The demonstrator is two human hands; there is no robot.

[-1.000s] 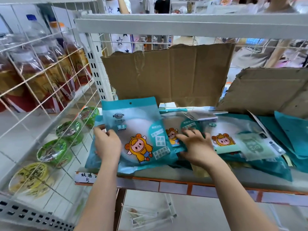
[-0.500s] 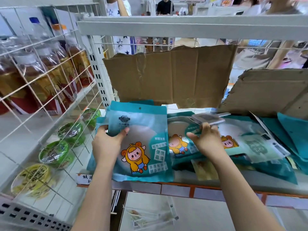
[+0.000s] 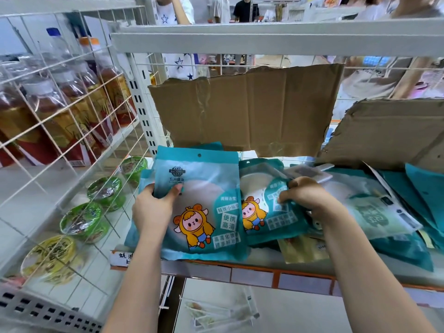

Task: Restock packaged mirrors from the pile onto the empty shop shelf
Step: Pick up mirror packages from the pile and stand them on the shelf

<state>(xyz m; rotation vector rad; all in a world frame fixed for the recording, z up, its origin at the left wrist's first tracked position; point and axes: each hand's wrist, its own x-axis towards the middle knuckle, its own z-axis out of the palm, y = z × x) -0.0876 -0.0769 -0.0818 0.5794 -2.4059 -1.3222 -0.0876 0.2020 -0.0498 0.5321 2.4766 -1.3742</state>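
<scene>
The left hand [image 3: 153, 207] grips the left edge of the front mirror packet [image 3: 204, 212], thumb on its face. The right hand [image 3: 307, 198] curls round the second packet [image 3: 264, 212] just beside it. A second ago the right hand was pressing down; it has since reached far and come back to this packet. Both packets now stand side by side at the shelf's [image 3: 264, 267] left end, so the row seems begun. The loose pile [image 3: 374, 212] on the right is still to be sorted.

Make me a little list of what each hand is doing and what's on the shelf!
Left hand: grips the left edge of the big teal plastic mirror packet with a yellow cartoon
Right hand: pinches a second teal cartoon packet beside it
Pile: more teal packets lying to the right
Behind: torn brown cardboard sheet, upright
Neighbour shelf: green-lidded round tubs
</scene>
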